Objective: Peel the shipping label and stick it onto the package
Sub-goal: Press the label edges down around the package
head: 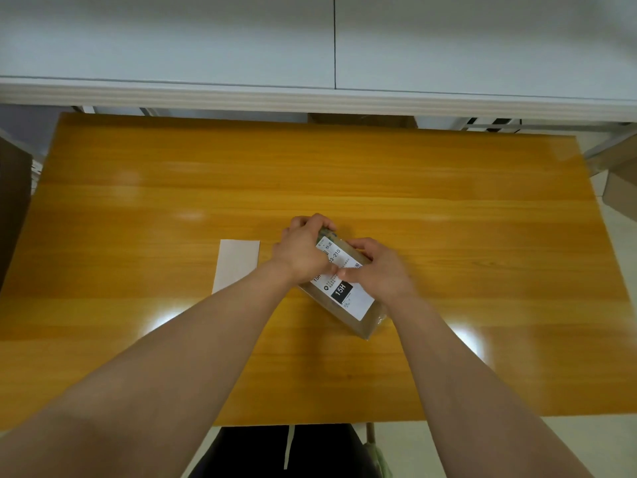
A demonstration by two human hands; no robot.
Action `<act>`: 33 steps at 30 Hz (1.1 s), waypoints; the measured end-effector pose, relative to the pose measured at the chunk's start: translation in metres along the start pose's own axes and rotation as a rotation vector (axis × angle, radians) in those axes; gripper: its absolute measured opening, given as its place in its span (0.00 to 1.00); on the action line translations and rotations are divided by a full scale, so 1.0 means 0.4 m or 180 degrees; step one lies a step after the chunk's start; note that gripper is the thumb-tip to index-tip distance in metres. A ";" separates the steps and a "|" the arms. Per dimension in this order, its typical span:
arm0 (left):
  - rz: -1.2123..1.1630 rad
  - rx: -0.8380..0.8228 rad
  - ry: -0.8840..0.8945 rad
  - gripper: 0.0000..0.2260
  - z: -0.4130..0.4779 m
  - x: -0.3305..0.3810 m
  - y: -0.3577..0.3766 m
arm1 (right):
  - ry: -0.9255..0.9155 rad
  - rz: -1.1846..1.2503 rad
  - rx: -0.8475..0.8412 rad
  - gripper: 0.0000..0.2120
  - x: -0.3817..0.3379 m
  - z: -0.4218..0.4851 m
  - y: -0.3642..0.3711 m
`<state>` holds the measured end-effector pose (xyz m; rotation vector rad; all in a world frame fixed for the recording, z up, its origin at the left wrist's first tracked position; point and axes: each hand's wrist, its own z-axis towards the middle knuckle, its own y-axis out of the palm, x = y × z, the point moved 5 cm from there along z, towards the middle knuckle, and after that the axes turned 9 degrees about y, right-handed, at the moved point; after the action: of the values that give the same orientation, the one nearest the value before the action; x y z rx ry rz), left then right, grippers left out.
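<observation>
While the white printed shipping label [344,286] already lies across the top face of the tan, plastic-wrapped rectangular package [370,322], pressing down and smoothing looks to be the step in hand. Peeling judged done: a blank white rectangular backing sheet [237,264] lying flat on the glossy orange wooden table [448,201], just left of the package and apart from it. Package itself resting on the table near the middle, turned at a slant, its near corner pointing toward the person's right.

Left hand [300,251] curled over the far end of the package, fingers bent down around that edge and thumb on the label. Right hand [377,267] laid over the package's right side, fingers folded, thumb and forefinger pressed on the label close to the left thumb. Both hands closed on the package rather than spread; no lifted label corner visible, though the far end stays hidden under the hands.

Next move, as a judgement: sliding the thumbs outward along the label toward its near end, with the black block reading 15H, to flatten wrinkles on the slick wrap. Risk of creasing or trapped air if rubbed unevenly.
</observation>
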<state>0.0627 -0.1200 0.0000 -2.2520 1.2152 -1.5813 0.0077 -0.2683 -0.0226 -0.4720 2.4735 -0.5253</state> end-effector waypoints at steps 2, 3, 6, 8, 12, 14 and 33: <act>-0.0106 0.0123 -0.0048 0.27 0.008 0.000 0.001 | 0.0064 0.0161 0.0028 0.27 0.006 0.019 0.003; -0.0155 0.0191 -0.0073 0.24 0.011 0.001 0.001 | 0.0091 0.0204 0.0047 0.26 0.002 0.018 0.003; -0.0167 0.0345 -0.0068 0.16 0.017 0.003 0.001 | 0.0225 0.0221 0.0200 0.18 -0.018 -0.015 -0.006; -0.0232 0.0474 -0.0086 0.13 0.020 0.001 0.001 | 0.0258 0.0169 0.0416 0.16 -0.019 -0.024 -0.017; -0.0579 0.0590 -0.0202 0.12 0.031 -0.003 0.003 | 0.0361 0.0245 0.0572 0.12 -0.027 -0.034 -0.030; -0.0627 0.0557 -0.0189 0.11 0.045 -0.015 0.011 | 0.0376 0.0302 0.0537 0.11 -0.036 -0.037 -0.028; 0.0907 0.0058 -0.0230 0.33 -0.007 0.039 0.005 | 0.0087 0.0166 -0.0006 0.34 0.021 -0.095 -0.066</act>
<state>0.0611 -0.1310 0.0117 -1.9980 1.4203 -1.3876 -0.0156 -0.2848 0.0149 -0.4023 2.5053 -0.5115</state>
